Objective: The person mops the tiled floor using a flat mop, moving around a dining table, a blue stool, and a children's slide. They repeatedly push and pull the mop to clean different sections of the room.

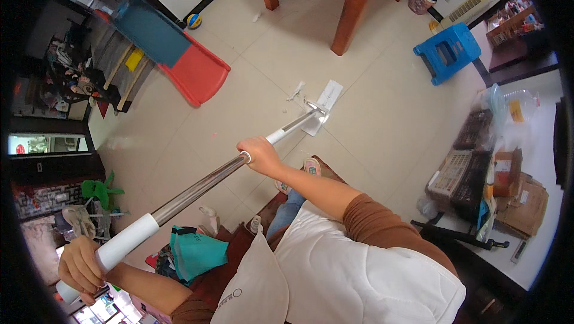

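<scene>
A flat mop with a steel pole (197,186) runs slantwise from the lower left up to the middle of the head view. My left hand (83,270) wraps the white grip (130,241) near its top end. Further down the pole, my right hand (260,156) is closed around it by a white sleeve. The white rectangular mop head (329,95) lies against the tiled floor (251,86). Just left of the head is a pale crumpled scrap (296,91), with small dark bits of debris near it.
An orange-brown wooden table (350,23) stands ahead, with a blue plastic stool (450,52) to its right. A red and blue slide (197,73) is at the left. Crates (453,174) and cardboard boxes (522,205) line the right wall. A teal bag (197,252) sits at lower left.
</scene>
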Action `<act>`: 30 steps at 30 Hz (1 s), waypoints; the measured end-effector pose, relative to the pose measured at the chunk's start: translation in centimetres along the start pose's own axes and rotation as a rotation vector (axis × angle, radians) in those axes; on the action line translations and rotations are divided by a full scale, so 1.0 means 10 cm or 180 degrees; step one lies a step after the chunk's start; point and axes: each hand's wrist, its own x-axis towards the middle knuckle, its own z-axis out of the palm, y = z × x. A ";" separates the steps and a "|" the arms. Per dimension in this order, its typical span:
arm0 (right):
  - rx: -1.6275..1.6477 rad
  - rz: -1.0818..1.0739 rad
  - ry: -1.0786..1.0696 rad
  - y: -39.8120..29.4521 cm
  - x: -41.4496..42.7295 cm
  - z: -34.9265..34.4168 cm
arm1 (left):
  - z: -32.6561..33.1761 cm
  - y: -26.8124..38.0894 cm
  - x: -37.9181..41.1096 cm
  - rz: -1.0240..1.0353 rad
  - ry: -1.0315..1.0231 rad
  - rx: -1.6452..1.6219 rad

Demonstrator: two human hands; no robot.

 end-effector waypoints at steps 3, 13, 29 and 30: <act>0.0101 -0.0076 0.0207 -0.02 -0.10 0.00 | -0.03 0.06 0.09 -0.0274 -0.0561 -0.0013; -0.0128 -0.0115 -0.0094 0.19 -0.45 -0.09 | 0.18 -0.19 -0.52 0.0407 0.0604 -0.0030; -0.0136 -0.0286 0.0138 0.24 -0.51 -0.11 | 0.24 -0.30 -0.63 0.0321 0.0796 0.0028; -0.0274 -0.0225 0.0056 0.31 -0.51 -0.20 | 0.28 -0.40 -0.67 0.0111 0.0910 0.0203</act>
